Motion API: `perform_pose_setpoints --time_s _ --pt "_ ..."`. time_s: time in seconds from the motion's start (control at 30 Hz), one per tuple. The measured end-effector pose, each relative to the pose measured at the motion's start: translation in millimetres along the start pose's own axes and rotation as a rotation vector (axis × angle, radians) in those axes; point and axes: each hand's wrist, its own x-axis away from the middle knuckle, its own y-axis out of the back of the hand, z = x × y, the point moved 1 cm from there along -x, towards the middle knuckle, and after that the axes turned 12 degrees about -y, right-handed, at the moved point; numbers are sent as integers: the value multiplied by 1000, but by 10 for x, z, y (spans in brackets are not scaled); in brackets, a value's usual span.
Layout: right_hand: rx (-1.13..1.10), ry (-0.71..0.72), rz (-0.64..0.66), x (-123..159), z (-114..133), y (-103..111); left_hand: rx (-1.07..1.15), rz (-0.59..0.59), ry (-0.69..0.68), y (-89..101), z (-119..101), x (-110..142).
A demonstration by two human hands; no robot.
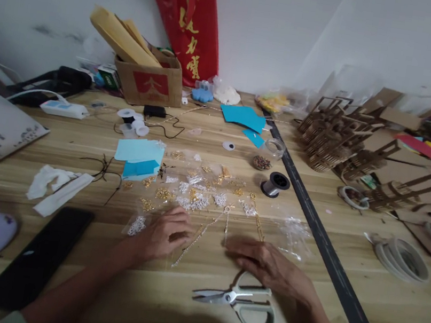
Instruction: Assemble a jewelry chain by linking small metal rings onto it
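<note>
Both hands rest on a wooden table [196, 288]. My left hand [166, 232] lies with its fingers curled loosely, its fingertips by a thin gold and silver chain [200, 235] that runs diagonally across the wood. My right hand [265, 263] lies flat, fingers stretched toward the left, near the lower end of a second chain [258, 222]. Several small bags of gold and silver beads [194, 196] are scattered just beyond the hands. White-handled scissors [237, 300] lie open right under my right wrist.
A black phone [39, 256] lies at the left, with white tissue [55, 186] beyond it. A wire spool [275, 184], a bead jar [262, 162], blue paper [139, 156], a cardboard box [148, 81] and a red bag [191, 23] stand farther back. Wooden cut-out models [340, 137] and tape rolls [401, 257] fill the right.
</note>
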Motion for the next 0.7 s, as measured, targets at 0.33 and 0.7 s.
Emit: perform_pose_setpoints --time_s 0.33,0.7 --pt "-14 -39 42 -19 -36 -14 47 109 17 8 -16 12" --pt "-160 -93 8 -20 -147 -30 -46 -58 80 -1 77 47"
